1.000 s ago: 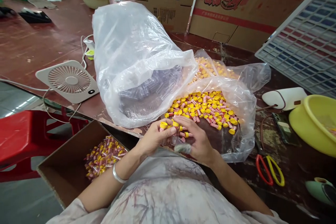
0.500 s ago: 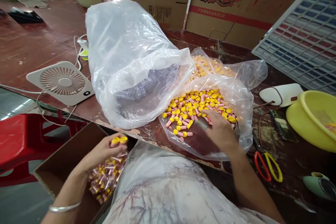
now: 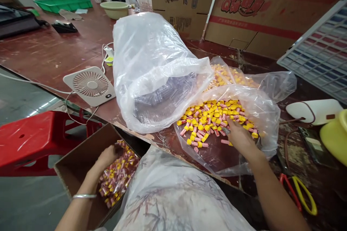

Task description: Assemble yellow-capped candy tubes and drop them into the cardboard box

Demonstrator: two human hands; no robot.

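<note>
My left hand point(image 3: 108, 156) is down inside a cardboard box point(image 3: 78, 148), at the upper edge of a heap of clear tubes with yellow caps point(image 3: 116, 178). Its fingers are blurred and partly hidden, so any hold cannot be made out. My right hand point(image 3: 240, 137) reaches into an open plastic bag point(image 3: 267, 115) on the table, its fingers at the edge of a pile of small pink-and-white pieces with yellow caps point(image 3: 211, 115). Whether those fingers grip a piece is unclear. Beside that bag lies a large whitish bag point(image 3: 151, 47) with clear empty tubes point(image 3: 165, 90) in its mouth.
A white fan point(image 3: 92, 85) stands left of the bags, above a red stool point(image 3: 29, 137). To the right are red and yellow scissors point(image 3: 300, 195), a phone point(image 3: 314, 140), a white device point(image 3: 311, 111) and a yellow basin point(image 3: 336, 137). Cardboard point(image 3: 257, 14) stands behind.
My left hand has gone down into the box, and the yellow caps it held are no longer seen in it. My right hand has shifted along the pile. The whole view has turned left.
</note>
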